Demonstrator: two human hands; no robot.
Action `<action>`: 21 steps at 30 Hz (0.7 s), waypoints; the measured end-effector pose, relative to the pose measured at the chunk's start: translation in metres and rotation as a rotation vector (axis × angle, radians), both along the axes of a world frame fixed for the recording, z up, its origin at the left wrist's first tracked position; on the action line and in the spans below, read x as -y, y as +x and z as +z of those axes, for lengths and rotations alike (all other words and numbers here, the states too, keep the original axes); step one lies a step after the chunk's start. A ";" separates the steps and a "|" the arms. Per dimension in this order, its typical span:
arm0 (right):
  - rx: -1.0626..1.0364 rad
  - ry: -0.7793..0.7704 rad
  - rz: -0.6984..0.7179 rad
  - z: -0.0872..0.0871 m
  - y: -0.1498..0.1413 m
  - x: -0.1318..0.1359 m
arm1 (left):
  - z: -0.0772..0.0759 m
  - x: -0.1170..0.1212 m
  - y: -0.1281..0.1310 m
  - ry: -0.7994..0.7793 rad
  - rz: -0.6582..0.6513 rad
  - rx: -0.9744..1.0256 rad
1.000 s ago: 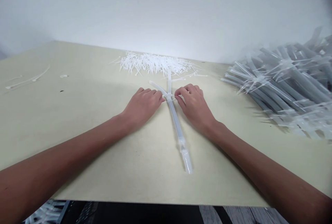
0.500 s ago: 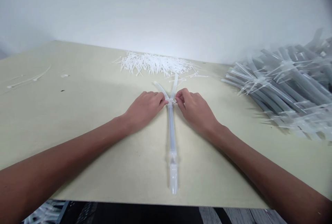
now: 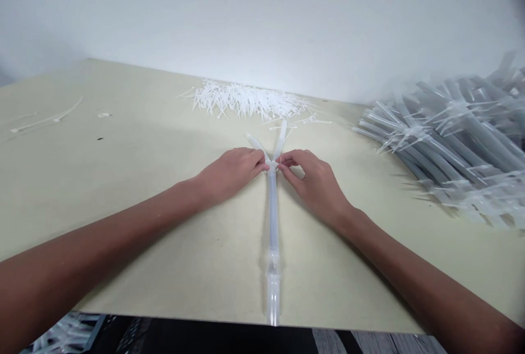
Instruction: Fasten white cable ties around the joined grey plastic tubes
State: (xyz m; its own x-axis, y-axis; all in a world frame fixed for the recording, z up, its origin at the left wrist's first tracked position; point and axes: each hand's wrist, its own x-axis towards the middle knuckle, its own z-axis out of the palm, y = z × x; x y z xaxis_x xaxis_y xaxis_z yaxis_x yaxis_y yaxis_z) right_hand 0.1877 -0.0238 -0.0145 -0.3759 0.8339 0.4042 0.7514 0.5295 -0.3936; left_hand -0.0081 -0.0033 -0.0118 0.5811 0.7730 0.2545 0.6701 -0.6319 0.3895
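A clear plastic Y-shaped tube assembly (image 3: 273,212) lies along the table, its stem pointing toward me and its two short branches pointing away. My left hand (image 3: 238,172) is closed at the left of the junction, thumb and fingers pinched against it at the base of the left branch. On the opposite side, my right hand (image 3: 314,179) pinches a thin white strip, apparently a cable tie, close against the junction. The fingertips hide much of the joint. Toward the near end of the stem is a wider clear connector (image 3: 273,263).
Behind the tube lies a heap of white cable ties (image 3: 250,99). A large pile of tied clear tube assemblies (image 3: 447,135) fills the right side. Some loose ties (image 3: 49,122) lie at the left. Below the table's front edge, more tubing (image 3: 65,332) shows at lower left.
The tube assembly has shifted toward me, its near end now at the table's front edge. Both hands have come slightly nearer with it, and my right fingers have straightened somewhat.
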 end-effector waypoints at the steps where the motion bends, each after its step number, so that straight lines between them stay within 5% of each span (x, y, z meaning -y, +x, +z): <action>1: -0.001 0.010 0.013 0.000 -0.001 0.001 | 0.000 0.000 0.000 -0.016 0.000 0.015; 15: -0.007 0.059 0.095 -0.007 -0.001 0.002 | 0.006 -0.012 -0.009 -0.367 -0.006 0.228; 21: -0.007 0.112 0.068 -0.012 0.000 -0.002 | 0.006 -0.010 -0.008 -0.362 -0.014 0.270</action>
